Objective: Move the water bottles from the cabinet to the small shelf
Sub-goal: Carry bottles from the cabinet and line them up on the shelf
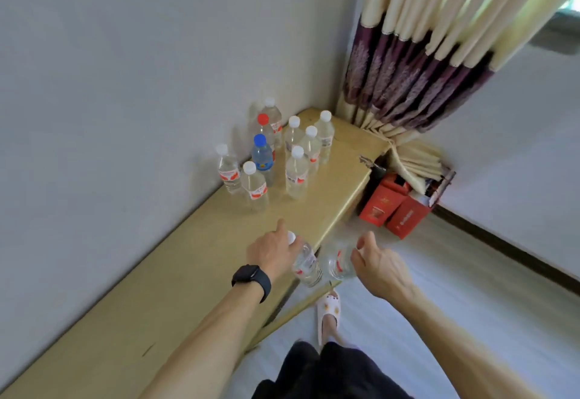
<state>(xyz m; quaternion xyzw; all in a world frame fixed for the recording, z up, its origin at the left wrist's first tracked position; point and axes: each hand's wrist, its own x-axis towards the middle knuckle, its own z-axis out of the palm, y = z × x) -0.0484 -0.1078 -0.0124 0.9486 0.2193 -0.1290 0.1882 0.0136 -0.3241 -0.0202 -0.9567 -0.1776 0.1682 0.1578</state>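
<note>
Landmark: long tan wood top (188, 273) running along the white wall (110, 84) into the corner. L hand (270, 251), black watch (251, 282) on the wrist, is over the top's front edge, about mid-length. Its fingers are curled round the white-capped neck of a clear bottle (306, 265), index finger sticking out fwd. That btl hangs tilted, base toward the person, body crossing the top's front edge. R hand (376, 266) is just off the front edge, over the pale floor (455, 288), thumb raised. Its fingers wrap the upper end of a blurred bottle (339, 262). Grip looks closed, but blur hides the cap and exact hold. The two btls are close, side by side; can't tell if touching. At the top's far end, near the corner, stands a cluster of nine upright btls: seven w/ white caps, e.g. the nearest one (249, 167), plus a red-cap bottle (263, 119) and a blue-cap bottle (260, 139). Most carry red/white labels. Past the far end, on the floor: red boxes (389, 207) under a cream-and-purple curtain (423, 68). Below the front edge, near the person: a white slipper (329, 307) on one foot, and dark shorts (314, 367).
</note>
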